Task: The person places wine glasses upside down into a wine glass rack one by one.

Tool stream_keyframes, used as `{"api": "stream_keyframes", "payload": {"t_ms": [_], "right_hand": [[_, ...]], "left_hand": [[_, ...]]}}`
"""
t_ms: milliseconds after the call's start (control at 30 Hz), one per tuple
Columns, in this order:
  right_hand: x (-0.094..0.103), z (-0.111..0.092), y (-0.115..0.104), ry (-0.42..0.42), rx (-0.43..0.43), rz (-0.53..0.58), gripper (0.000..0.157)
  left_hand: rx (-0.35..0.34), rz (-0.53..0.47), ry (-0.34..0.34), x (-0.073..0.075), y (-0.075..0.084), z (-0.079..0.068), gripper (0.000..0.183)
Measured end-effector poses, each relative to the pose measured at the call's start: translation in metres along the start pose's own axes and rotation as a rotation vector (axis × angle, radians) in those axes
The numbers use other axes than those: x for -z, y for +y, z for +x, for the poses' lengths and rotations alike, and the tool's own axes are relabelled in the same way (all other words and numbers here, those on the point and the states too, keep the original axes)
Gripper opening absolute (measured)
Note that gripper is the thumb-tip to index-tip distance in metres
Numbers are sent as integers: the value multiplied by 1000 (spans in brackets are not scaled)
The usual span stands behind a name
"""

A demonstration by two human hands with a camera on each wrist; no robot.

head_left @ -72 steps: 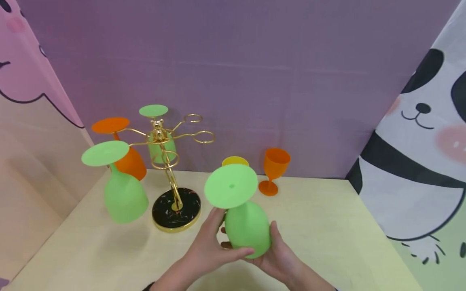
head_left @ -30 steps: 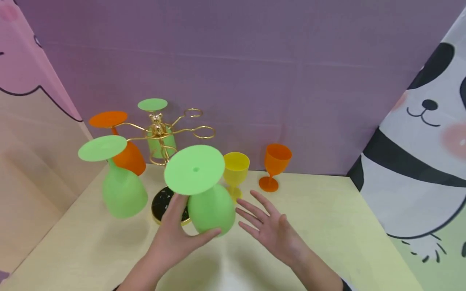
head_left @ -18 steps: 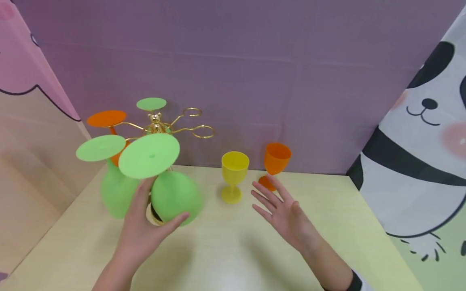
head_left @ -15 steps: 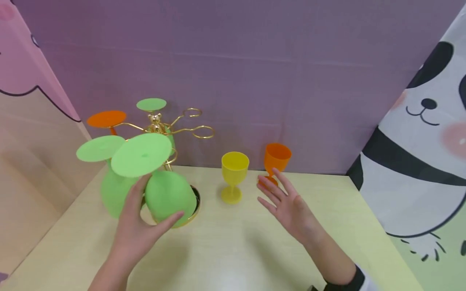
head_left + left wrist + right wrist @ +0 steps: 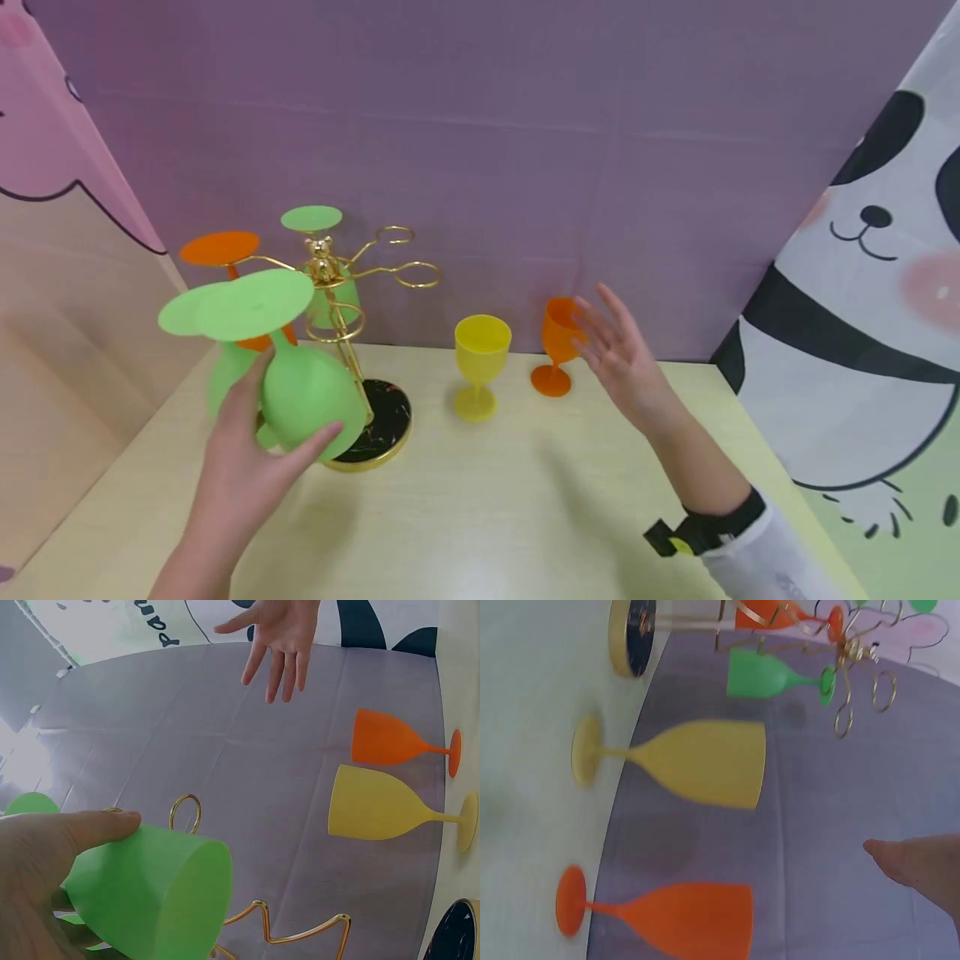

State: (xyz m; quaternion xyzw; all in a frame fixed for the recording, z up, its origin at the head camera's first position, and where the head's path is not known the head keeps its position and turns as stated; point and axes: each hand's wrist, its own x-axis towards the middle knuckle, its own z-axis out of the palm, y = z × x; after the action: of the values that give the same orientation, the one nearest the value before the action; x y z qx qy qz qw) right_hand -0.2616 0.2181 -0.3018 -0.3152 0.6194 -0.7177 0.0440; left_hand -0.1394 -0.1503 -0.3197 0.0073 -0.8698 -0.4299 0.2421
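My left hand [image 5: 247,458] grips the bowl of a green goblet [image 5: 311,400], held upside down with its foot up, left of the gold rack's post. Behind it, partly hidden, another green goblet [image 5: 228,371] hangs inverted on the gold goblet rack [image 5: 341,329]. The rack also carries an orange goblet [image 5: 219,248] and a green goblet [image 5: 312,219] at the back. My right hand [image 5: 622,367] is in the air with spread fingers and holds nothing. In the head view its fingertips overlap an upright orange goblet [image 5: 555,333]. A yellow goblet [image 5: 480,354] stands upright between the hands.
Two ring arms [image 5: 417,275] of the rack point right and carry no goblet. Its round black base [image 5: 386,421] stands on the pale table [image 5: 465,508]. A purple cloth backdrop [image 5: 480,167] rises behind, with a panda print [image 5: 870,333] on the right.
The left hand has carried the green goblet leftward past the rack post. The right hand let go of that goblet earlier and has moved right and up, toward the orange goblet.
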Motion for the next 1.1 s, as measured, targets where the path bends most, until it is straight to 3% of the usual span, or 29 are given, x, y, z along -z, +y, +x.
{"api": "stream_keyframes", "payload": {"t_ms": [133,267,400,533,700,900,1100], "right_hand": [[20,16,1,34,-43,-276,79],[39,36,8,19,-15,-587,91],[56,54,18,-35,-44,-894,96],[70,69,30,-116,-114,-1091,98],[79,80,44,-186,-211,-1221,102],[80,88,58,-229,-351,-1291,103],[79,93,64,-269,-437,-1377,102]], "left_hand": [[-5,42,2,-1,-1,2,100],[14,52,-2,-1,-1,4,100],[27,46,-15,-3,-1,7,101],[42,40,-43,-4,-2,11,102],[45,42,-80,-5,-3,16,103],[50,43,-114,-8,-4,20,103],[43,55,-143,-11,-2,23,101]]}}
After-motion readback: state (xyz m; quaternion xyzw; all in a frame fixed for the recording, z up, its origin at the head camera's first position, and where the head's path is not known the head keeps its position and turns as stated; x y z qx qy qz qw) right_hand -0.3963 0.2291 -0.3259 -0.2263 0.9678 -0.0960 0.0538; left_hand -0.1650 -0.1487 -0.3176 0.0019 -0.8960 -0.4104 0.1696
